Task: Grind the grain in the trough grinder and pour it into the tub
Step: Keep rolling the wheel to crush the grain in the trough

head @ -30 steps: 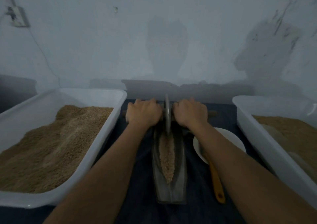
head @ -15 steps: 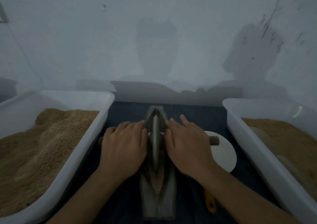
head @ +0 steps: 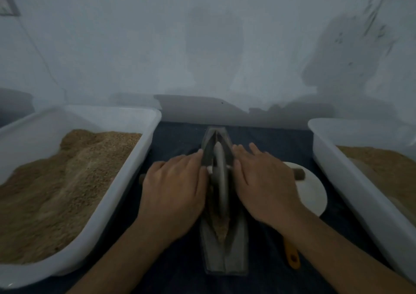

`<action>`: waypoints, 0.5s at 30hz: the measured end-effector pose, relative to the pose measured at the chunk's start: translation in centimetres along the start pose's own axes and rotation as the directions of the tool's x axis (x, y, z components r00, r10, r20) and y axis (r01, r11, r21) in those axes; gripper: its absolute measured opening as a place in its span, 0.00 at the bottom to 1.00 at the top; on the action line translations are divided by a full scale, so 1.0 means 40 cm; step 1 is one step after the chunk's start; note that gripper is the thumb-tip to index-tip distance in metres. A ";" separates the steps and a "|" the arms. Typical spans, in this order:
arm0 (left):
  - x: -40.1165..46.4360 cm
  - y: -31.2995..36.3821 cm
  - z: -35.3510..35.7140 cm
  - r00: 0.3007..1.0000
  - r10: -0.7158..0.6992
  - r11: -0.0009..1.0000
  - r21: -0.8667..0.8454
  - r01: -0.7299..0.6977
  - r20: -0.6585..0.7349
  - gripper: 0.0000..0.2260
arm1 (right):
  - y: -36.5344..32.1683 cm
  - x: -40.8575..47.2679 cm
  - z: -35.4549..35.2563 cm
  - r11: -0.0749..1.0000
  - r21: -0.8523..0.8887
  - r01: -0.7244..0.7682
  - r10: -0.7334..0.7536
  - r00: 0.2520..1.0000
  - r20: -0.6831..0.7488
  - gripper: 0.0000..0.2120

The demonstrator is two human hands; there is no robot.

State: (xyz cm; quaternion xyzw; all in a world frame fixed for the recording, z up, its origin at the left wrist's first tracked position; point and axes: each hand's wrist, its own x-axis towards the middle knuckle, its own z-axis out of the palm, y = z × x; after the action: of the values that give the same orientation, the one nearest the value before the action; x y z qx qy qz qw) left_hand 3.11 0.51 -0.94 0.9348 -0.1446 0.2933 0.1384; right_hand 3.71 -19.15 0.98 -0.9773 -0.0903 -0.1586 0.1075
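Both hands lie flat with fingers straight, palms down on the wooden axle [head: 299,174] of the grinding wheel [head: 219,176]: the left hand [head: 174,190] presses on the left side, the right hand [head: 265,183] on the right, each just beside the upright wheel between them. The axle's right end shows past the right hand, and only a stub of its left end peeks out by the left hand. The wheel stands on edge in the long grey trough grinder [head: 225,255], which runs away from the person along the dark cloth on the bench [head: 180,269]. Brown grain [head: 221,230] lies in the trough's groove, on the near side of the wheel. A white plate [head: 313,194] sits to the right of the trough, partly under the right hand, with a yellow handle [head: 292,256] near it. A white tub [head: 126,190] heaped with grain stands at the left, and a second white tub [head: 351,194] holding grain stands at the right.
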 end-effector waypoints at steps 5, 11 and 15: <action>0.046 -0.011 0.019 0.997 -0.047 0.999 0.016 0.046 0.057 0.19 | 0.000 0.020 0.016 0.999 -0.032 -0.007 0.007 1.000 -0.014 0.31; 0.274 0.012 0.083 0.954 -0.227 0.940 0.300 0.162 0.195 0.13 | 0.033 0.256 0.041 0.960 0.011 -0.281 0.280 0.958 0.060 0.25; 0.182 0.005 0.063 0.973 -0.167 0.943 0.312 0.111 0.159 0.16 | 0.015 0.151 0.050 0.985 -0.066 -0.162 0.164 0.986 0.023 0.28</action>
State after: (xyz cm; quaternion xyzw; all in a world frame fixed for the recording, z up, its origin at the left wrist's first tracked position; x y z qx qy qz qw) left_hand 10.03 -1.93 1.38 0.9758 -0.0436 0.2141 0.0008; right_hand 10.07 -18.38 1.01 -0.9865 -0.0065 -0.1380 0.0873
